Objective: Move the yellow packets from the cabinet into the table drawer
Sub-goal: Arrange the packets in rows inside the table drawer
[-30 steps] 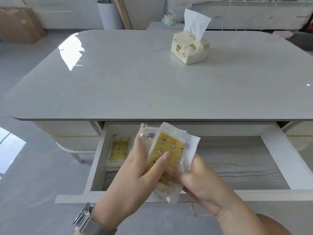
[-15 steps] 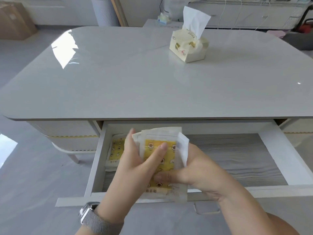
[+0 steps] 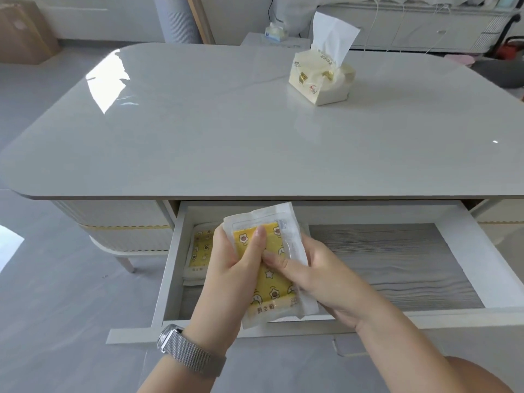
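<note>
Both hands on one packet (image 3: pixel 272 282) over the open drawer (image 3: pixel 465 251): left hand (image 3: pixel 226 276) and right hand (image 3: pixel 317 276) each have a pinching grip. Another packet (image 3: pixel 200 251) lies inside at nine o'clock.

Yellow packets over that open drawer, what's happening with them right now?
A person holds yellow packets in clear wrappers above the open table drawer. The left hand grips them from the left, thumb pressed on the front, while the right hand holds the right edge. More yellow packets already lie in the drawer's left end. A tissue pack sits on the table.
</note>
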`<state>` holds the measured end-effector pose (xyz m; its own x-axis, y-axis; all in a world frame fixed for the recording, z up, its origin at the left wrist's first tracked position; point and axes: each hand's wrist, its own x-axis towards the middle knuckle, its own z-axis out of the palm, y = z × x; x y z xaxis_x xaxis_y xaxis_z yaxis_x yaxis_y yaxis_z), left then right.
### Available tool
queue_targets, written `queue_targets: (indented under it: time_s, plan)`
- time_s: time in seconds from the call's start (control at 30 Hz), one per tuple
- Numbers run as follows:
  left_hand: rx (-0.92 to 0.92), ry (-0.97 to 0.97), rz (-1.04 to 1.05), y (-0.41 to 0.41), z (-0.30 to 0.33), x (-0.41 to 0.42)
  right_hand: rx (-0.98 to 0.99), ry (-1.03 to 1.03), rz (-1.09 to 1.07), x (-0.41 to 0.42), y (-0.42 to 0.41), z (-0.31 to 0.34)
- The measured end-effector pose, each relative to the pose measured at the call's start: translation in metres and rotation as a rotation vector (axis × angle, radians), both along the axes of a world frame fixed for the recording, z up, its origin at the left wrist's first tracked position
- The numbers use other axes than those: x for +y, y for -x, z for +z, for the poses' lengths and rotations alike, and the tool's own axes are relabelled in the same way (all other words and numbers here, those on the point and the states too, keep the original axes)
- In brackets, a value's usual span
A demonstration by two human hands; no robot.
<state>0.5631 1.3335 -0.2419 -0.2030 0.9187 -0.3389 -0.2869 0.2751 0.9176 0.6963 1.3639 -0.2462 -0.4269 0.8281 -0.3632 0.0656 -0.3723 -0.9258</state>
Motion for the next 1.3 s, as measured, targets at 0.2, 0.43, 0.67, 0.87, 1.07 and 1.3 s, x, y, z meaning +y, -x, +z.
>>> queue_targets:
  time_s: [0.2, 0.43, 0.67, 0.87, 1.07, 1.3]
  plan:
    - [0.42, -0.066, -0.299, -0.004, -0.014, -0.004, -0.112, 0.123, -0.104, 0.024, -0.05, -0.011]
    - [1.296, -0.044, -0.722, -0.013, -0.034, -0.011, -0.411, 0.333, -0.175, 0.087, -0.105, -0.058]
    - [1.334, -0.025, -0.754, -0.014, -0.035, -0.017, -0.462, 0.429, -0.159, 0.109, -0.098, -0.083]
    - [1.367, -0.053, -0.719, -0.017, -0.043, -0.013, -0.485, 0.404, -0.146, 0.112, -0.087, -0.089]
    - [1.336, -0.045, -0.714, -0.017, -0.043, -0.008, -0.534, 0.323, -0.091, 0.108, -0.073, -0.095]
    - [1.385, -0.078, -0.694, -0.018, -0.043, -0.009, -0.552, 0.302, -0.221, 0.107, -0.088, -0.087]
